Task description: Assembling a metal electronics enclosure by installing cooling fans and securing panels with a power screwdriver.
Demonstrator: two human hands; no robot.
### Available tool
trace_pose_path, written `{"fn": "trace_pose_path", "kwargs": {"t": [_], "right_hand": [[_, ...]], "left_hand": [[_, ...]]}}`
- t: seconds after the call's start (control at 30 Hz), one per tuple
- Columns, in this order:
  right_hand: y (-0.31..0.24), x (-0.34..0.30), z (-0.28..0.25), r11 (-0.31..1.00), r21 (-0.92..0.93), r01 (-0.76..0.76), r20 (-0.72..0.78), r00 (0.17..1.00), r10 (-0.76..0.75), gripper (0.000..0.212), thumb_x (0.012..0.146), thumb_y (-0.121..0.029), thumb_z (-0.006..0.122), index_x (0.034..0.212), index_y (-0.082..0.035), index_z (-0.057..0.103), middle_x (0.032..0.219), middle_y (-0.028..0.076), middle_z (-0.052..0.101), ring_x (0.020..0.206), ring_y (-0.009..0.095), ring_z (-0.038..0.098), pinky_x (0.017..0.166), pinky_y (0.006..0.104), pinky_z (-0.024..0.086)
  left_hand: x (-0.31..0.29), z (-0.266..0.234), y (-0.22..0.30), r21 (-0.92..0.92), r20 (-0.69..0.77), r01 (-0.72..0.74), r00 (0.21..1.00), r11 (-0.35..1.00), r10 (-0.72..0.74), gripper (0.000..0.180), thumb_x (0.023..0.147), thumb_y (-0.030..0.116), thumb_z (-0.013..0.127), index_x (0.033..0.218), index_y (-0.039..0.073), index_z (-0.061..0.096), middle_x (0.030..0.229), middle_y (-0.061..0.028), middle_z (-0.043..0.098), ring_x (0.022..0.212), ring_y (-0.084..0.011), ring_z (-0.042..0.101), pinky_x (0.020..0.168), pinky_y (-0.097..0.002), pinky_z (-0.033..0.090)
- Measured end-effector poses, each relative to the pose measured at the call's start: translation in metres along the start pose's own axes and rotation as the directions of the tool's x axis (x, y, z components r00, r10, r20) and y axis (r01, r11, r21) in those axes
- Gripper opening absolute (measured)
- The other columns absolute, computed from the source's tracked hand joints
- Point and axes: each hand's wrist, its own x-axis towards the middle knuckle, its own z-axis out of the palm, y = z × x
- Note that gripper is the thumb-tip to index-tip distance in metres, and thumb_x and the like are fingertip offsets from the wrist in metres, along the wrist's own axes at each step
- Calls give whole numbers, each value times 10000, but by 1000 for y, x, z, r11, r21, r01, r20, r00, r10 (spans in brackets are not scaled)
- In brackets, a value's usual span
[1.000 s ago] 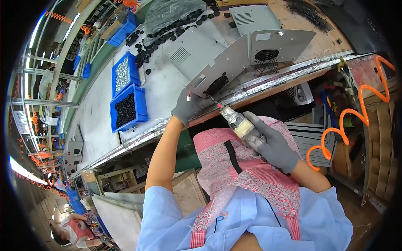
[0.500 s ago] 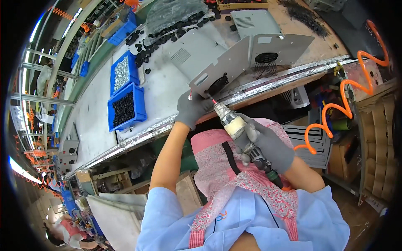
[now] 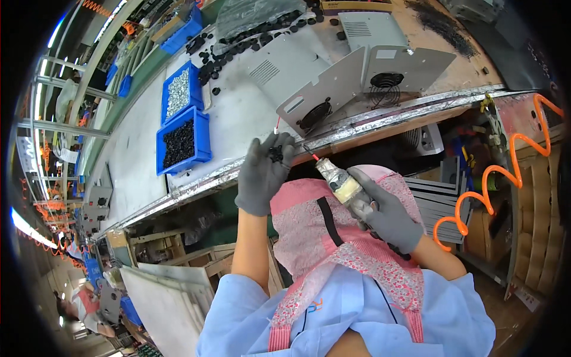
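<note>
**Hand and Power Screwdriver Position at the Bench Edge**

Through the head camera I see a white-topped bench point(image 3: 128, 163). Two blue bins stand at left: the far bin point(image 3: 197, 95) contains silver parts, the near bin point(image 3: 205, 149) black parts. Black caps point(image 3: 223, 58) and a clear plastic bag point(image 3: 253, 24) lie on the far side. Two grey metal casings, the left casing point(image 3: 330, 83) and the right casing point(image 3: 416, 64), stand beyond the hands and block the bench behind them. A short wire point(image 3: 278, 124) hangs at the left casing's near-left corner. An orange coiled hose point(image 3: 489, 169) occupies the right side.

The power screwdriver point(image 3: 340, 183) lies within the right hand's grip, its bit point(image 3: 313, 156) directed far-left, just right of the left fingers.

I observe the right hand point(image 3: 389, 214) clamped around the screwdriver body. The left hand point(image 3: 262, 178) is cupped, fingertips apart, holding small black parts point(image 3: 275, 153).
</note>
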Motion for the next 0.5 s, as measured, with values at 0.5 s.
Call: {"fn": "trace_pose_path", "kwargs": {"t": [0.5], "right_hand": [[6, -5, -4, 990, -95, 106, -1, 994, -107, 620, 911, -175, 547, 1466, -80, 286, 1038, 86, 600, 941, 113, 556, 848, 271, 458]], "left_hand": [[1, -30, -22, 468, 83, 149, 974, 871, -212, 278, 932, 291, 579, 1115, 83, 553, 830, -15, 588, 690, -81, 561, 505, -187, 407]]}}
